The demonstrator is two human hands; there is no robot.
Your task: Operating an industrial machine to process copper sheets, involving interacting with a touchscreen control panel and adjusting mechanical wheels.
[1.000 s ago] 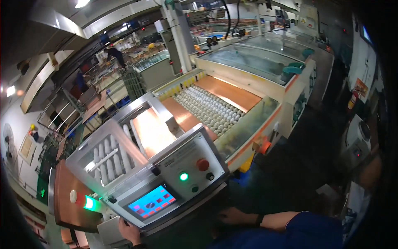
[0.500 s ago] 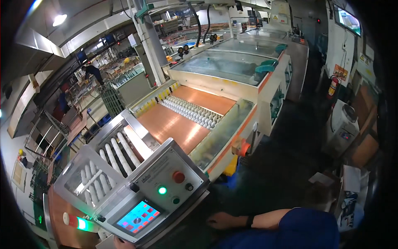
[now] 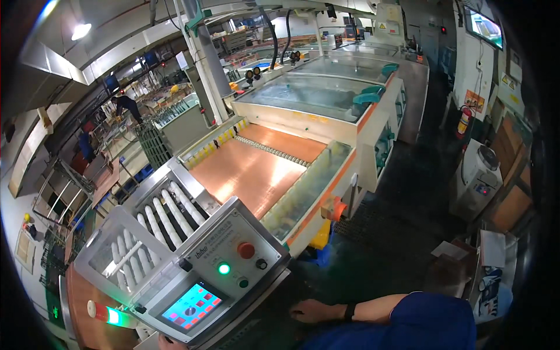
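Observation:
At the lower edge, my left hand (image 3: 170, 343) is beside the base of a grey control box (image 3: 224, 265); the box hides most of it, fingers included. My right hand (image 3: 315, 311), with a dark band at the wrist, hangs low over the dark floor, right of the box. Its fingers are curled in and nothing shows in them. A large copper-coloured sheet (image 3: 245, 172) lies flat on the conveyor line beyond the box. Past a narrow strip of rollers (image 3: 273, 150) lies a second copper-coloured sheet (image 3: 286, 140). White rollers (image 3: 165, 224) show in the box's opening.
The box carries a lit touch screen (image 3: 191, 308), a green lamp (image 3: 223, 269) and a red knob (image 3: 246, 251). Clear-lidded tanks (image 3: 309, 92) run into the distance. A fire extinguisher (image 3: 464, 121) and a white machine (image 3: 477, 175) stand right. A co-worker (image 3: 126, 108) bends far left.
The nearer copper-coloured sheet has slid away along the conveyor, off the white rollers, and the roller gap between the two sheets has narrowed. The view has shifted slightly; my hands stay put.

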